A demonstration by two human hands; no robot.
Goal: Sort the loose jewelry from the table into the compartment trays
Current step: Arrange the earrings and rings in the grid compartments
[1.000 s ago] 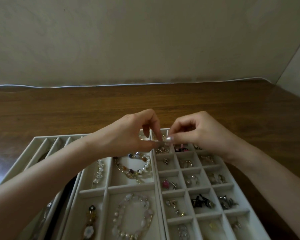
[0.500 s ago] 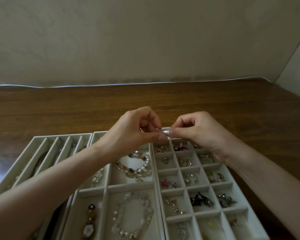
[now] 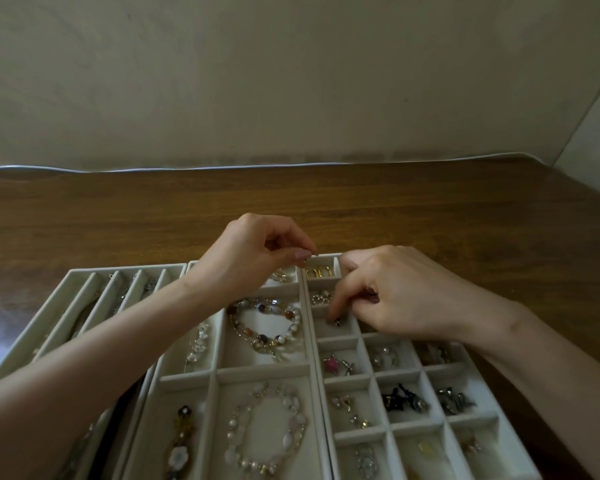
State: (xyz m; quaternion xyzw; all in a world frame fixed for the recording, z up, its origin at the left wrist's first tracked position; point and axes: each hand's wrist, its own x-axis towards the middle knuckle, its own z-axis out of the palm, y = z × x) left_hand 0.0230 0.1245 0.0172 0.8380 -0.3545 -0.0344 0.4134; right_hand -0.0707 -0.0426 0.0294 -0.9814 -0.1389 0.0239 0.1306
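Observation:
Three pale compartment trays lie side by side on the wooden table. The right tray has small square cells with earrings and rings. My right hand reaches down into a cell in its left column, fingertips pinching a small dark stud at the cell floor. Over the trays' far edge, my left hand pinches a tiny jewelry piece between thumb and forefinger. The middle tray holds a multicolored bead bracelet and a pearl bracelet.
A left tray with long narrow slots holds chains. Gold hoops sit in the right tray's far cell, a pink star piece nearer me. Brown table extends beyond the trays to a wall.
My hands, joined on one small piece before, have parted. The right hand dropped into a cell of the right tray; the left stayed raised near the far edge.

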